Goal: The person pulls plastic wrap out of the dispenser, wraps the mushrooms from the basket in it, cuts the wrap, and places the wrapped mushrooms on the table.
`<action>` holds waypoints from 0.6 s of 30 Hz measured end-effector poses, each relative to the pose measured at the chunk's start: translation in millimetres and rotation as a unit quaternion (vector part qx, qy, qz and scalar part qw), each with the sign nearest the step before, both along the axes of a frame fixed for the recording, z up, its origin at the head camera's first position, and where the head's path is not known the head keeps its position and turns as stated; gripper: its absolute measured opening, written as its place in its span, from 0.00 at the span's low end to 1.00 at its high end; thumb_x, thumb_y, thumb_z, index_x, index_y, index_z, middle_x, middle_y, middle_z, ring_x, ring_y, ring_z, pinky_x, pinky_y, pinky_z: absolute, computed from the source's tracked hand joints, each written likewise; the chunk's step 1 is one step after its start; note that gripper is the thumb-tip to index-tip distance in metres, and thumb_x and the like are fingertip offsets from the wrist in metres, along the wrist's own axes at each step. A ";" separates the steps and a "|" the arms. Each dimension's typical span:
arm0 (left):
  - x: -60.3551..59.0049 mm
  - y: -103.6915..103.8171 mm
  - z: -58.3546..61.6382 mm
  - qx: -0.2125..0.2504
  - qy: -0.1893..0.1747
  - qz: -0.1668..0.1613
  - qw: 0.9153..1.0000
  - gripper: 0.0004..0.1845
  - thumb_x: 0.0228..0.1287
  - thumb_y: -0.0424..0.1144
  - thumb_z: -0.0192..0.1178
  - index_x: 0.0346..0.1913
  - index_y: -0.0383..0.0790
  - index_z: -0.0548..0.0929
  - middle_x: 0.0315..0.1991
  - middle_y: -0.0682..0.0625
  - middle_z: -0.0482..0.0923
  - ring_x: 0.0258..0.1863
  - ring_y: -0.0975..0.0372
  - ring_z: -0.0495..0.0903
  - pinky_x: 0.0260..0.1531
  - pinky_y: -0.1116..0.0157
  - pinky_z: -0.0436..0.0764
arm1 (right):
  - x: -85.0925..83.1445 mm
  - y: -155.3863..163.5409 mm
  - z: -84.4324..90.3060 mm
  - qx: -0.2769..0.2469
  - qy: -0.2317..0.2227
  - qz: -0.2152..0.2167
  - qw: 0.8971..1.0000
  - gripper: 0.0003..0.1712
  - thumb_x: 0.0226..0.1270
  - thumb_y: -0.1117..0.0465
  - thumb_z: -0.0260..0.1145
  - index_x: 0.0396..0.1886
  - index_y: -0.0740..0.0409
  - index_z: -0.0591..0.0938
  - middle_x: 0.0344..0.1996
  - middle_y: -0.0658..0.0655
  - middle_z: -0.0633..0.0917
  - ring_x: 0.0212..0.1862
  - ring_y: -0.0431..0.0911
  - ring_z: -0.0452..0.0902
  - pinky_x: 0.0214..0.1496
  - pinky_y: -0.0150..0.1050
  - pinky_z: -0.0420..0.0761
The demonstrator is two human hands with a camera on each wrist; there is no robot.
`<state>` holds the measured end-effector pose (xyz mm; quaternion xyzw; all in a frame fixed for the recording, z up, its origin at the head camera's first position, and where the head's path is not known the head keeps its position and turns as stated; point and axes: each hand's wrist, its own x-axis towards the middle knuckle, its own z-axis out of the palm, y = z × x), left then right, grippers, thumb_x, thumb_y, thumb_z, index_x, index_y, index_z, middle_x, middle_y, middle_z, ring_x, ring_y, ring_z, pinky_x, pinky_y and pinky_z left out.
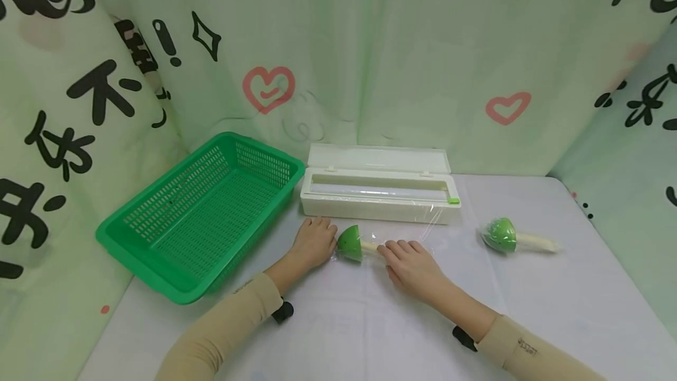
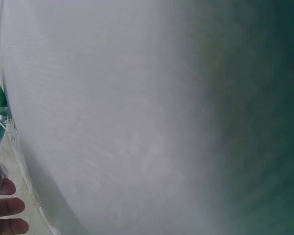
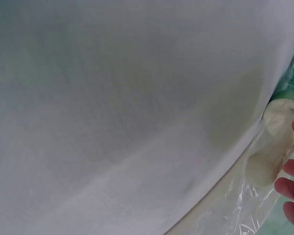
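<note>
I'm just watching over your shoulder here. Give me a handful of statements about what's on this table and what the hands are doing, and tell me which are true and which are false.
1. The green basket has a toy lying inside it. False: nothing shows in it.
2. The white film dispenser has its lid open. True.
3. Both hands rest on the table by the nearer mushroom toy, the left hand at its green cap, the right hand over its stem. True.
4. The second mushroom toy lies to the left of the basket. False: it lies to the right of the hands, near the dispenser's right end.
5. Clear film shows around the nearer toy. True.
</note>
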<state>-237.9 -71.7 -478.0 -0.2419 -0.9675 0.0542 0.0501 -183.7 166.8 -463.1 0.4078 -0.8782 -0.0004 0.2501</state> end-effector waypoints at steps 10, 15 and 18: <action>0.9 -0.3 1.7 0.020 0.033 -0.017 0.999 0.10 0.67 0.44 0.46 0.41 0.44 0.75 0.38 0.51 0.74 0.42 0.59 0.73 0.42 0.61 0.70 | -10.0 -5.7 -8.8 0.059 -0.003 -0.053 0.997 0.21 0.50 0.58 0.68 0.43 0.59 0.74 0.34 0.54 0.77 0.35 0.47 0.73 0.36 0.39 0.71; 3.0 -1.7 8.5 0.066 0.099 -0.045 0.992 0.10 0.65 0.42 0.47 0.46 0.44 0.73 0.39 0.50 0.74 0.43 0.58 0.73 0.44 0.60 0.70 | -13.4 -5.8 -10.4 0.077 -0.006 -0.060 0.995 0.19 0.54 0.59 0.67 0.44 0.58 0.74 0.34 0.53 0.76 0.35 0.47 0.73 0.38 0.39 0.71; 4.3 -1.4 9.9 0.100 0.187 -0.122 0.969 0.12 0.65 0.42 0.44 0.45 0.43 0.74 0.40 0.50 0.75 0.42 0.58 0.74 0.44 0.61 0.71 | -14.3 -6.5 -10.2 0.087 -0.015 -0.062 0.994 0.18 0.56 0.60 0.65 0.45 0.58 0.73 0.34 0.53 0.75 0.36 0.46 0.73 0.39 0.39 0.71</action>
